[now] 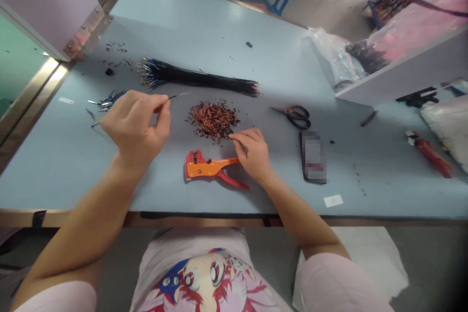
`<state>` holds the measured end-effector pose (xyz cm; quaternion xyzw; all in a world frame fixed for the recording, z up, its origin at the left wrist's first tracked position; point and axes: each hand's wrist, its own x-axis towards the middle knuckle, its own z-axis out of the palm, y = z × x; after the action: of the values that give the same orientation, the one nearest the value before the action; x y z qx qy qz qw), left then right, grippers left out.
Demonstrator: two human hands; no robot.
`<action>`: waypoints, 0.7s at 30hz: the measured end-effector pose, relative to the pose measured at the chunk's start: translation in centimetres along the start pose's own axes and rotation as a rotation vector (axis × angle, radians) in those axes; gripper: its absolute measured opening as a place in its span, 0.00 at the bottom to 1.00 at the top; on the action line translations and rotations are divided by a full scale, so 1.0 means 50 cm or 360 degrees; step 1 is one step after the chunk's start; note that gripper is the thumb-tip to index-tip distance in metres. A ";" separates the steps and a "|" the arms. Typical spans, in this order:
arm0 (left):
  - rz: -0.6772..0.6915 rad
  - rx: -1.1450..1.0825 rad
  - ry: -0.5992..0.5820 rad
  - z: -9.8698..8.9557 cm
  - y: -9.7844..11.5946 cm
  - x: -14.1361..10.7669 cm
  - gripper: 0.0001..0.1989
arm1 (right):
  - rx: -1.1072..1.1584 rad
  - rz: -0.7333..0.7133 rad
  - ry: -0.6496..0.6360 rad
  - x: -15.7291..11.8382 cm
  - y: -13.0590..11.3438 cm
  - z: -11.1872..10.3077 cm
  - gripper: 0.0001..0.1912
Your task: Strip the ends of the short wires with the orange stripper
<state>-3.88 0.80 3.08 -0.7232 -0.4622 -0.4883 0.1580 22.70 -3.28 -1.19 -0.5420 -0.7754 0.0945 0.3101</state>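
My left hand (141,119) is closed in a pinch, raised over the table left of the pile. Between its thumb and forefinger is a thin black wire (173,97), its bare copper end pointing right. My right hand (253,152) pinches at the right edge of a pile of copper strands and black insulation scraps (215,119); whatever its fingertips hold is too small to make out. Just below the pile lies an orange and red wire stripper (204,169), one handle reaching the right hand. A bundle of black wires (204,78) with blue-collared metal tips lies behind.
Blue terminal pieces (109,101) lie beyond my left hand. Black-handled scissors (298,116) and a dark phone-like object (313,158) are to the right. A white panel (405,66) and a red-handled tool (431,156) stand farther right. Plastic bags (336,58) lie behind the panel.
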 end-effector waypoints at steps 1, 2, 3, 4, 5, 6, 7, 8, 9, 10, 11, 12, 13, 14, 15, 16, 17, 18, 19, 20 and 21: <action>0.0043 0.0001 -0.0002 0.003 0.007 -0.004 0.04 | -0.0001 -0.0011 -0.0048 -0.001 0.003 0.005 0.15; 0.0077 -0.0005 -0.0009 0.007 0.015 -0.008 0.04 | 0.0007 -0.0010 -0.0092 -0.001 0.006 0.007 0.19; 0.0096 -0.0020 -0.0028 0.012 0.022 -0.013 0.04 | 0.0022 -0.0001 -0.0130 -0.001 0.009 0.009 0.22; 0.0101 -0.0042 -0.0053 0.016 0.028 -0.017 0.04 | 0.0036 0.0011 -0.0151 -0.001 0.013 0.009 0.25; 0.0103 -0.0068 -0.0085 0.020 0.032 -0.021 0.04 | 0.0048 0.0022 -0.0156 0.000 0.016 0.007 0.26; 0.0095 -0.0094 -0.0126 0.023 0.034 -0.025 0.04 | 0.0058 0.0028 -0.0146 0.001 0.019 0.005 0.25; 0.0082 -0.0114 -0.0173 0.026 0.035 -0.028 0.04 | 0.0065 0.0029 -0.0126 0.002 0.020 0.003 0.24; 0.0067 -0.0120 -0.0209 0.029 0.034 -0.031 0.04 | 0.0072 0.0024 -0.0097 0.003 0.020 0.001 0.21; 0.0052 -0.0117 -0.0235 0.032 0.034 -0.034 0.05 | 0.0077 0.0021 -0.0058 0.003 0.018 -0.001 0.17; 0.0037 -0.0109 -0.0261 0.035 0.033 -0.036 0.05 | 0.0082 0.0020 -0.0020 0.003 0.015 -0.003 0.14; 0.0028 -0.0102 -0.0280 0.037 0.033 -0.038 0.05 | 0.0090 0.0020 0.0019 0.003 0.011 -0.004 0.12; 0.0028 -0.0098 -0.0290 0.040 0.034 -0.039 0.05 | 0.0101 0.0016 0.0055 0.002 0.005 -0.004 0.10; 0.0041 -0.0099 -0.0290 0.042 0.037 -0.040 0.05 | 0.0114 0.0012 0.0080 0.001 -0.001 -0.005 0.09; 0.0066 -0.0106 -0.0285 0.043 0.040 -0.041 0.05 | 0.0131 0.0006 0.0098 0.000 -0.006 -0.005 0.09; 0.0103 -0.0118 -0.0285 0.044 0.045 -0.042 0.05 | 0.0149 0.0000 0.0110 -0.002 -0.012 -0.006 0.09; 0.0147 -0.0130 -0.0292 0.044 0.050 -0.043 0.04 | 0.0169 -0.0005 0.0125 -0.003 -0.017 -0.006 0.09; 0.0199 -0.0145 -0.0300 0.043 0.056 -0.044 0.04 | 0.0189 -0.0008 0.0142 -0.005 -0.022 -0.007 0.09; 0.0258 -0.0161 -0.0315 0.042 0.062 -0.046 0.04 | 0.0209 -0.0008 0.0162 -0.006 -0.027 -0.008 0.10; 0.0316 -0.0174 -0.0335 0.041 0.067 -0.047 0.04 | 0.0232 -0.0008 0.0184 -0.008 -0.031 -0.010 0.11; 0.0371 -0.0185 -0.0358 0.040 0.072 -0.049 0.04 | 0.0254 -0.0012 0.0202 -0.009 -0.035 -0.012 0.11; 0.0419 -0.0195 -0.0376 0.040 0.076 -0.051 0.04 | 0.0275 -0.0018 0.0211 -0.011 -0.039 -0.014 0.12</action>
<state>0.11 -1.15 0.78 -0.8380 -0.3483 -0.4023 0.1210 21.68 -4.67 0.09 -0.5139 -0.7452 0.1232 0.4066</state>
